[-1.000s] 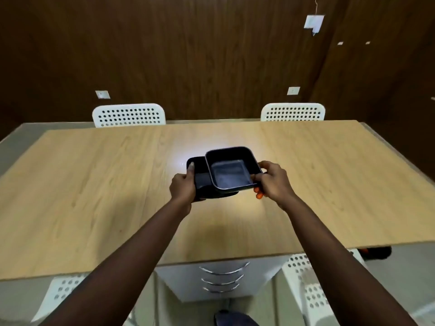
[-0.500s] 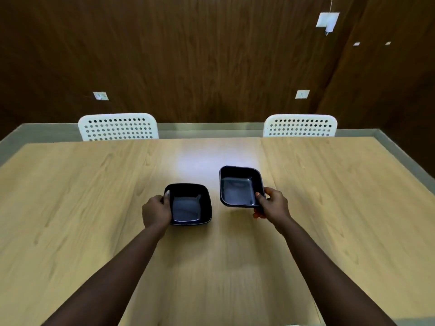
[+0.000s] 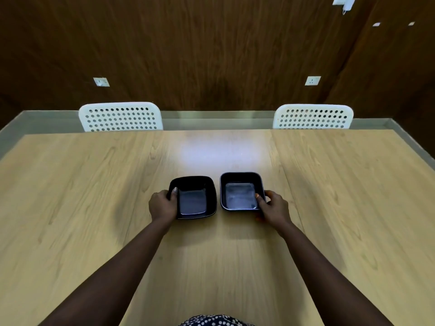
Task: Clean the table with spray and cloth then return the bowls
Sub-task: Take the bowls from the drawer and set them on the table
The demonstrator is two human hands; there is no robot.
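Resting mid-table (image 3: 94, 184), head view: left bowl (image 3: 195, 203), right bowl (image 3: 240, 184), just apart. Left hand (image 3: 162, 205) and right hand (image 3: 274, 209) each pinch an outer rim, thumb inside. Judged rigid, light, smooth, possibly breakable; hold by rims.

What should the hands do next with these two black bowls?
Probably let go of both. The left bowl and right bowl sit flat, side by side and apart, on the table, while the left hand and right hand grip their outer rims.
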